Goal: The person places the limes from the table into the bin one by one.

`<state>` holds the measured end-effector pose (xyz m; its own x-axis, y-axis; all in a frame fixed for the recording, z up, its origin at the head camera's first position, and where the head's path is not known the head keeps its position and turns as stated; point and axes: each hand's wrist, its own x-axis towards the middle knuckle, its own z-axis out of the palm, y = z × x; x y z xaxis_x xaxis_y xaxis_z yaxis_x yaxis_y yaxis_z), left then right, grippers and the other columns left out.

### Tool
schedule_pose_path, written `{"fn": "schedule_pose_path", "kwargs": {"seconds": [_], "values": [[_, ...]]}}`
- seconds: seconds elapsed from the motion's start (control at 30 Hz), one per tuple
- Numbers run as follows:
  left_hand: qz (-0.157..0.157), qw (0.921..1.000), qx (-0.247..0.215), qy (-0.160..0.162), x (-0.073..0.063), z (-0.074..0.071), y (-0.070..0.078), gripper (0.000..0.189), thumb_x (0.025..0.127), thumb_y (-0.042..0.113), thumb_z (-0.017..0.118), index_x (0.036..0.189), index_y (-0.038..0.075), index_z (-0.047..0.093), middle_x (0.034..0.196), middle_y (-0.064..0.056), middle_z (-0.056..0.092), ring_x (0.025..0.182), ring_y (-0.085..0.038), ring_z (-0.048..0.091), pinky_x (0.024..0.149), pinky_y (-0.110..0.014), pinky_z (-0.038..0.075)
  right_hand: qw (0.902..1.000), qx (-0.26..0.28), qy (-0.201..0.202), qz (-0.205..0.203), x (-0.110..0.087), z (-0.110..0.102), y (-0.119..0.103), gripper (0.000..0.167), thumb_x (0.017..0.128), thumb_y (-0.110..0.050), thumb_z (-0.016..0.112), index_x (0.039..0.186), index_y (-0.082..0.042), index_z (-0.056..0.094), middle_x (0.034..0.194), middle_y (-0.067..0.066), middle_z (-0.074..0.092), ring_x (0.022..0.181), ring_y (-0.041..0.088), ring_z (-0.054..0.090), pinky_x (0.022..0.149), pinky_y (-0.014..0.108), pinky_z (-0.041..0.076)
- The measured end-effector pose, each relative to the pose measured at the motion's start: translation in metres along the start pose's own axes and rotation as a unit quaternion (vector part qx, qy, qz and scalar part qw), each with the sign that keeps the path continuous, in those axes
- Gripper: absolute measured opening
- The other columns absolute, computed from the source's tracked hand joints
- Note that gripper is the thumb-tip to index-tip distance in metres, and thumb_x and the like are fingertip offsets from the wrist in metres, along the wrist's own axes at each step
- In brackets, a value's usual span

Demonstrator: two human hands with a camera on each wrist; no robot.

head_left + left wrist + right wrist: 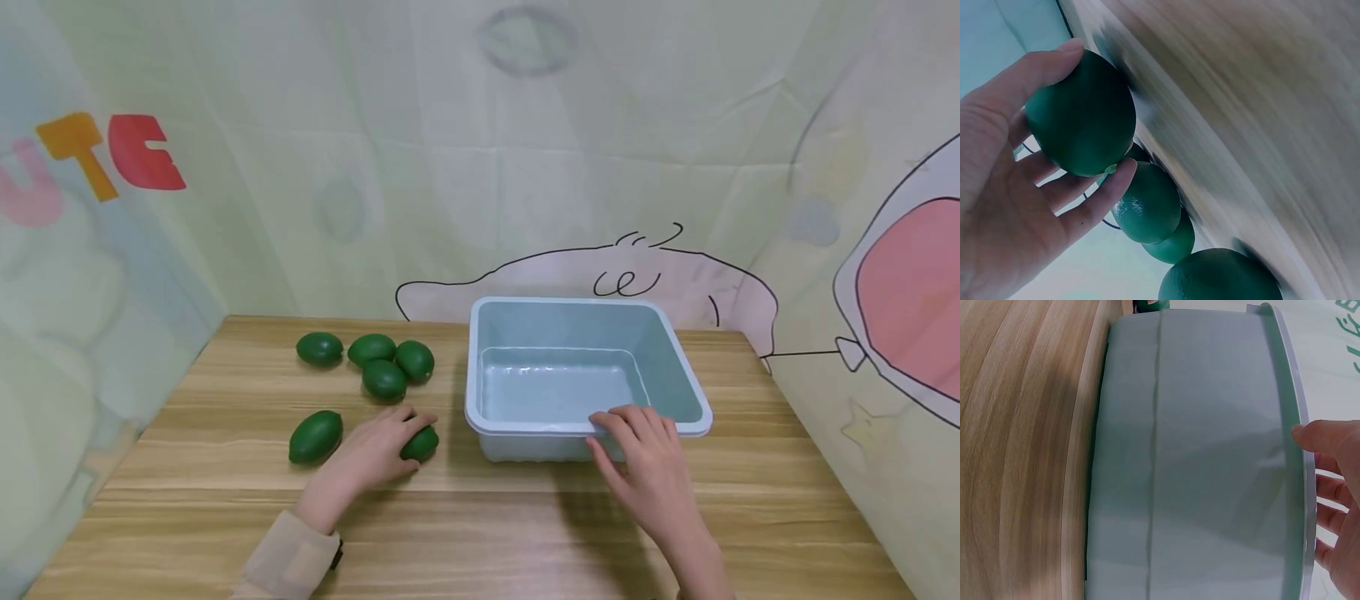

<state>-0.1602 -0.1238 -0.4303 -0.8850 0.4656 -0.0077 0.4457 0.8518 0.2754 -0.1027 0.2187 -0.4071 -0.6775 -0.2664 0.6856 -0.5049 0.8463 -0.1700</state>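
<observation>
My left hand (378, 448) grips a dark green lime (420, 443) on the table, left of a pale blue plastic basin (536, 446). In the left wrist view, thumb and fingers curve around this lime (1082, 119), whose small stem end shows. Another lime (316, 437) lies just left of that hand. Behind it sit several more limes (384, 380), some touching one another. My right hand (648, 471) holds the basin's front rim, fingers over the edge and thumb on the outer side. The right wrist view shows the basin's outer wall (1216, 456) close up.
Everything stands on a wood-grain table (495, 542). Just behind its far edge hangs a pale printed cloth (360, 167) with cartoon drawings, which also runs along both sides. No lime shows inside the basin.
</observation>
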Motion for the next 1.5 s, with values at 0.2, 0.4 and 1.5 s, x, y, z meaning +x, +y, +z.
{"fn": "schedule_pose_path", "kwargs": {"seconds": [0.2, 0.4, 1.5], "values": [[-0.004, 0.9999, -0.006, -0.008, 0.002, -0.003, 0.002, 0.061, 0.076, 0.020, 0.081, 0.132, 0.015, 0.058, 0.126, -0.009, 0.059, 0.118, -0.030, 0.057, 0.091, -0.047, 0.052, 1.0000, 0.000, -0.003, 0.005, 0.000, -0.002, -0.001, 0.039, 0.099, -0.044, 0.045, 0.103, -0.012, 0.068, 0.095, 0.002, 0.062, 0.089, 0.022, 0.053, 0.078, 0.040, 0.039], [0.004, 0.9999, 0.004, -0.015, 0.004, -0.012, 0.004, 0.061, 0.076, 0.020, 0.080, 0.132, 0.013, 0.057, 0.125, -0.011, 0.058, 0.112, -0.030, 0.057, 0.083, -0.046, 0.054, 1.0000, 0.000, -0.003, 0.007, -0.002, -0.002, -0.002, 0.036, 0.098, -0.042, 0.048, 0.103, -0.012, 0.068, 0.096, 0.002, 0.062, 0.089, 0.022, 0.053, 0.078, 0.041, 0.039], [0.025, 0.9986, 0.041, 0.025, 0.003, -0.038, 0.014, 0.061, 0.078, 0.024, 0.079, 0.133, 0.016, 0.056, 0.117, -0.007, 0.059, 0.099, -0.024, 0.058, 0.084, -0.044, 0.052, 0.9999, -0.006, 0.010, -0.010, 0.000, 0.001, -0.001, 0.026, 0.095, -0.034, 0.057, 0.103, -0.012, 0.068, 0.094, 0.001, 0.062, 0.088, 0.022, 0.054, 0.076, 0.042, 0.040]]}}
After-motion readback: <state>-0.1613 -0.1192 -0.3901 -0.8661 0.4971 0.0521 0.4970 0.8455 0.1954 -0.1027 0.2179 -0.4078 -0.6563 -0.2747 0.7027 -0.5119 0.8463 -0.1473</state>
